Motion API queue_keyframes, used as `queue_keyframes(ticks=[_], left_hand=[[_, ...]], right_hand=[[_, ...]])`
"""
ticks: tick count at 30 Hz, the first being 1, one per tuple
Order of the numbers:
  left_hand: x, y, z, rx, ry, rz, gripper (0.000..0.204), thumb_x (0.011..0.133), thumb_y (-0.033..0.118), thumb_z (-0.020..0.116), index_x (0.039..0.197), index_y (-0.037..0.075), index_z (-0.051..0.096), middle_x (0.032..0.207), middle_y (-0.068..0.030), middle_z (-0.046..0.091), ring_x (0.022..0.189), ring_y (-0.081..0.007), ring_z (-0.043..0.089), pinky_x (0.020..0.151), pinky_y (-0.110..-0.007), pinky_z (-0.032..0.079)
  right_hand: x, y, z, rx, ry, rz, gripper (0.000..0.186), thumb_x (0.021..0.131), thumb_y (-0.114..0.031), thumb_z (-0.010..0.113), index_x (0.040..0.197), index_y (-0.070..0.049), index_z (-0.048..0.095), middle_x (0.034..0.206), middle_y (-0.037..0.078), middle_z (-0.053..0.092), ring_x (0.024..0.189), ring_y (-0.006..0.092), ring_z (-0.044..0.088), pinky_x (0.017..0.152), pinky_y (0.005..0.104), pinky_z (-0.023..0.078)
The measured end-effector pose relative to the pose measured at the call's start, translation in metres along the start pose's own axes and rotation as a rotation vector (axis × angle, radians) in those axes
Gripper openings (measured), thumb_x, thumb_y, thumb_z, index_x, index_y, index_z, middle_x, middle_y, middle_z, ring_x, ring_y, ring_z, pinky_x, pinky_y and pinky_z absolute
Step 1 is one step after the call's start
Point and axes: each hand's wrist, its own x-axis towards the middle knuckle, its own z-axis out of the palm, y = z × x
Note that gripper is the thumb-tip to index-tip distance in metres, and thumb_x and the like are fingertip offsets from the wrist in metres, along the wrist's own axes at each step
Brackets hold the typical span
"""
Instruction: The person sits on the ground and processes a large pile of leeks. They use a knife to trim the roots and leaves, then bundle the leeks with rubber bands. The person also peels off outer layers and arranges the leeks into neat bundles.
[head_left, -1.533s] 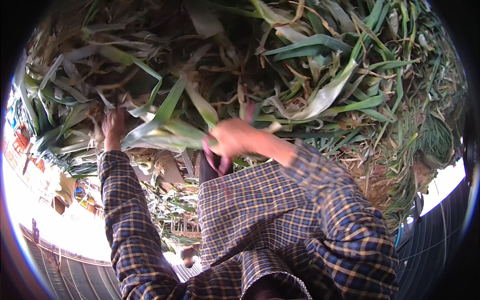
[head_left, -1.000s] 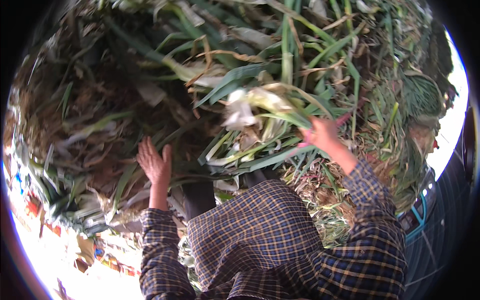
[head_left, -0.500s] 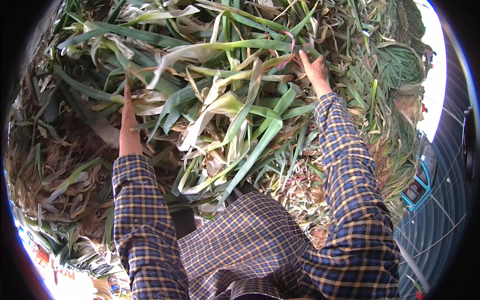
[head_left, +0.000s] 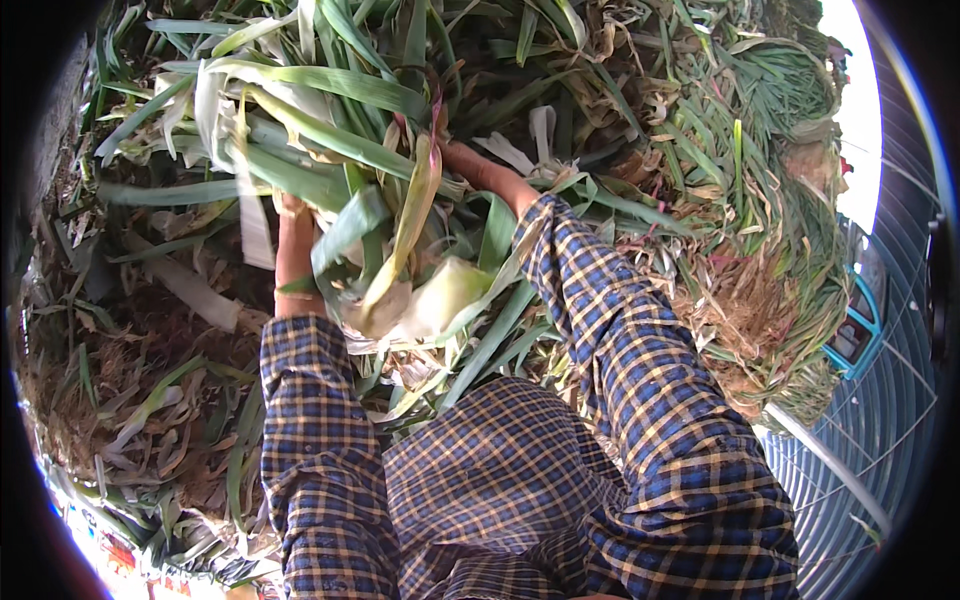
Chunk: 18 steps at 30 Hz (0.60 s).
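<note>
A loose bunch of long green leek leaves (head_left: 330,150), some pale and dried, lies gathered between my two hands. My left hand (head_left: 291,212) reaches up under its left side; leaves cover the fingers. From the right, my right hand (head_left: 458,155) presses into the bunch beside a thin pink tie (head_left: 437,110), its fingers hidden behind the foliage. The leaves move with both hands, so they appear held. One broad yellowish leaf (head_left: 415,210) hangs down between my forearms, and a pale, blurred leaf end (head_left: 445,295) sits below it.
Heaped leek leaves and dry brown husks (head_left: 160,400) surround me. At the right stand stacked green bundles (head_left: 780,110) and a root mass (head_left: 740,320). Beyond them are a blue-framed vehicle part (head_left: 858,325), a pale pole (head_left: 830,465) and a ribbed curved wall (head_left: 900,400).
My right hand has moved left and inward, carrying the leaves toward my left hand. The leaves have bunched up at the left, uncovering darker litter behind. My left hand has shifted slightly right.
</note>
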Motion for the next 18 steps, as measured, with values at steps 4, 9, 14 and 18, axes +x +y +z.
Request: queue_keyframes(ticks=[4, 9, 14, 18], left_hand=[[-0.08, -0.003, -0.018, 0.114, 0.011, 0.092, 0.051, 0.09, 0.05, 0.058, 0.118, 0.007, 0.056, 0.107, -0.0065, 0.061, 0.092, -0.0226, 0.06, 0.083, -0.038, 0.05], [-0.222, -0.012, -0.015, 0.249, -0.012, 0.163, 0.048, 0.091, 0.049, 0.058, 0.116, 0.008, 0.056, 0.105, -0.006, 0.061, 0.09, -0.0216, 0.06, 0.082, -0.037, 0.049], [-0.269, 0.024, 0.071, 0.274, -0.144, 0.3, 0.046, 0.092, 0.047, 0.057, 0.115, 0.008, 0.056, 0.103, -0.0054, 0.06, 0.088, -0.0207, 0.059, 0.081, -0.036, 0.049], [-0.298, 0.107, 0.155, 0.274, -0.315, 0.368, 0.039, 0.092, 0.041, 0.057, 0.111, 0.008, 0.057, 0.097, -0.0023, 0.058, 0.085, -0.0151, 0.055, 0.077, -0.031, 0.044]], right_hand=[[-0.032, 0.053, 0.048, -0.624, 0.333, -0.329, 0.059, 0.1, -0.048, 0.04, 0.132, 0.0, 0.054, 0.125, 0.014, 0.059, 0.12, 0.0254, 0.051, 0.104, 0.038, 0.039], [-0.124, 0.103, 0.109, -0.609, 0.356, -0.213, 0.057, 0.101, -0.046, 0.04, 0.131, 0.0, 0.054, 0.125, 0.015, 0.059, 0.119, 0.0256, 0.051, 0.103, 0.038, 0.04], [-0.219, 0.084, 0.139, -0.493, 0.422, -0.147, 0.055, 0.101, -0.045, 0.041, 0.129, 0.0, 0.055, 0.125, 0.015, 0.059, 0.118, 0.0258, 0.052, 0.102, 0.038, 0.041], [-0.272, 0.037, 0.156, -0.391, 0.482, -0.195, 0.054, 0.101, -0.043, 0.041, 0.128, 0.0, 0.055, 0.125, 0.015, 0.059, 0.118, 0.0259, 0.053, 0.101, 0.038, 0.041]])
